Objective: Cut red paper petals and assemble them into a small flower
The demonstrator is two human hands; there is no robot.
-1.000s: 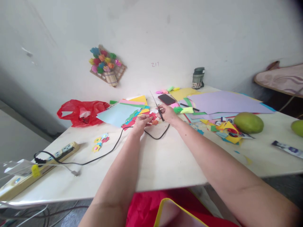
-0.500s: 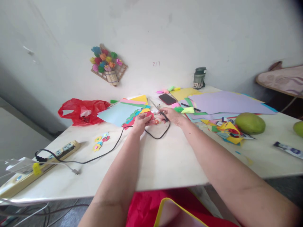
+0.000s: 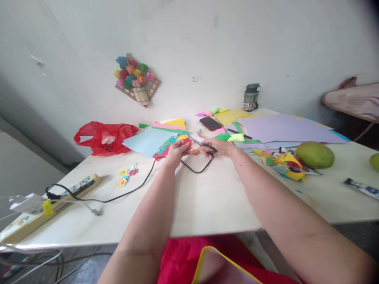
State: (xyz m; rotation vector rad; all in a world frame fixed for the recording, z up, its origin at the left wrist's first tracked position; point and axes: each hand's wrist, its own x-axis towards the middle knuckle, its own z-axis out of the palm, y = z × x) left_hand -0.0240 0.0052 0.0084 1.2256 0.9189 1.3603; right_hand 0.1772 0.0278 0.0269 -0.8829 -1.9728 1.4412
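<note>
Between the thumb and fingers of my left hand (image 3: 179, 152) is a piece of red paper (image 3: 186, 142), partly hidden by the fingers. My right hand (image 3: 217, 148) is closed around the dark handles of scissors (image 3: 196, 141), whose thin blades point left toward the red paper. A small orange cut-out (image 3: 195, 152) lies between the hands. From the power strip (image 3: 89, 183), a black cord (image 3: 130, 193) passes under my left wrist and loops up to my right hand; its far end is hidden. Several small paper flowers (image 3: 122, 182) lie left of my left forearm.
A red plastic bag (image 3: 103, 138) and a pale blue sheet (image 3: 148, 140) sit on the left. Behind the hands is a phone (image 3: 210, 123). Right are lilac paper (image 3: 284, 128), paper scraps (image 3: 288, 163), a green fruit (image 3: 315, 154) and a tube (image 3: 361, 188). A bottle (image 3: 251, 97) stands at the back.
My right hand has shifted slightly right, and the scissors have turned from pointing up and away to pointing left toward the red paper. My left hand keeps its hold.
</note>
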